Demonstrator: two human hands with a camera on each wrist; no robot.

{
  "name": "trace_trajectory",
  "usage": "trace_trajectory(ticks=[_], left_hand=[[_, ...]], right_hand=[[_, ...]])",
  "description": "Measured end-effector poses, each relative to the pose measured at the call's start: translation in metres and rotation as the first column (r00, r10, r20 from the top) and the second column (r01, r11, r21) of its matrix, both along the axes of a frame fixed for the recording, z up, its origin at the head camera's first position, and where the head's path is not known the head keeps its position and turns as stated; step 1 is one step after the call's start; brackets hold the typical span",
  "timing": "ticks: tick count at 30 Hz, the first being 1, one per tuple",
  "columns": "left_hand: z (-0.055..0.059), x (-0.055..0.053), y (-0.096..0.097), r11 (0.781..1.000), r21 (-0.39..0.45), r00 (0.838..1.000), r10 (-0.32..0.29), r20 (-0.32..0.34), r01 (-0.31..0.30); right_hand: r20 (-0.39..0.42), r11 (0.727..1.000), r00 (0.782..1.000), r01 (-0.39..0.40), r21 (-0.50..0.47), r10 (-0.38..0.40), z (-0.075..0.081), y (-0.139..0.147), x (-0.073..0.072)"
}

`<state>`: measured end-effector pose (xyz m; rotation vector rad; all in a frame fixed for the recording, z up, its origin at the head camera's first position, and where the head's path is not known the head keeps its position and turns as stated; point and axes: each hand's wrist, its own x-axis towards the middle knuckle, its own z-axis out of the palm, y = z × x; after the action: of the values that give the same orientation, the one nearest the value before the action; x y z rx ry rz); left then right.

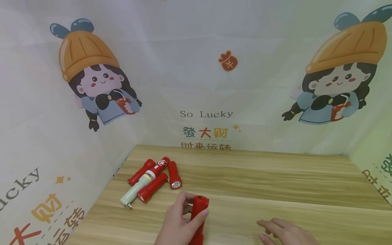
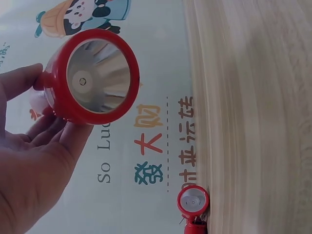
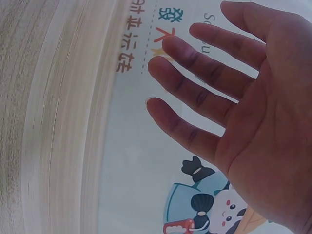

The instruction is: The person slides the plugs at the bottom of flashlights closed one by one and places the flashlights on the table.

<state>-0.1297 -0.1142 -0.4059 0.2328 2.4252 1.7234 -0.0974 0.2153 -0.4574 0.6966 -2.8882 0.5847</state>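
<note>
A red flashlight (image 1: 200,204) stands roughly upright in my left hand (image 1: 177,223), gripped between the thumb and fingers. In the left wrist view the flashlight's round lens (image 2: 100,75) and silver reflector face the camera, with the left hand (image 2: 39,161) around its body behind the head. My right hand (image 1: 284,233) is off to the right, apart from the flashlight and holding nothing. Its fingers look spread and only slightly bent in the right wrist view, where the palm (image 3: 263,126) shows.
Several flashlights lie grouped at the table's left: red ones (image 1: 174,173) (image 1: 152,188) (image 1: 141,173), another red one with a white emblem (image 1: 159,166), and a pale green one (image 1: 134,192). A printed cloth (image 1: 260,92) surrounds the wooden table (image 1: 263,180) at the back and sides.
</note>
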Motion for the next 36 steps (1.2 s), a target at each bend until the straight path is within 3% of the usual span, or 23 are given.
trace_trajectory(ticks=[6,11,16,20,23,26,29,32,36], left_hand=[[0.005,-0.016,0.005,0.990,-0.103,0.993,0.085,-0.078,-0.093],[0.012,-0.039,0.012,0.952,-0.230,0.969,0.162,-0.184,-0.203],[0.018,-0.074,0.022,0.889,-0.360,0.940,0.184,-0.287,-0.284],[0.020,-0.104,0.030,0.828,-0.461,0.929,0.178,-0.323,-0.319],[0.016,-0.127,0.035,0.780,-0.531,0.922,0.148,-0.357,-0.331],[0.008,-0.147,0.038,0.739,-0.585,0.916,0.105,-0.388,-0.333],[-0.002,-0.164,0.039,0.704,-0.628,0.917,0.085,-0.390,-0.333],[-0.011,-0.178,0.039,0.672,-0.663,0.921,0.076,-0.381,-0.330],[-0.018,-0.192,0.040,0.643,-0.695,0.927,0.064,-0.369,-0.321]], right_hand=[[-0.006,1.000,1.000,-0.005,-0.007,0.005,-0.001,0.003,-0.001],[0.031,1.000,1.000,-0.006,-0.006,0.006,-0.004,0.006,-0.003],[-0.015,0.998,1.000,-0.003,0.060,0.004,-0.006,0.011,-0.008],[-0.101,0.988,0.993,0.078,0.132,-0.065,-0.008,0.010,-0.008],[-0.124,0.975,0.983,0.151,0.161,-0.132,-0.008,0.008,-0.006],[-0.178,0.971,0.974,0.168,0.171,-0.137,-0.009,0.006,-0.005],[-0.197,0.971,0.974,0.153,0.184,-0.116,-0.009,0.004,-0.006],[-0.157,0.973,0.982,0.133,0.187,-0.104,-0.010,0.005,-0.007],[-0.128,0.975,0.987,0.115,0.189,-0.092,-0.012,0.009,-0.008]])
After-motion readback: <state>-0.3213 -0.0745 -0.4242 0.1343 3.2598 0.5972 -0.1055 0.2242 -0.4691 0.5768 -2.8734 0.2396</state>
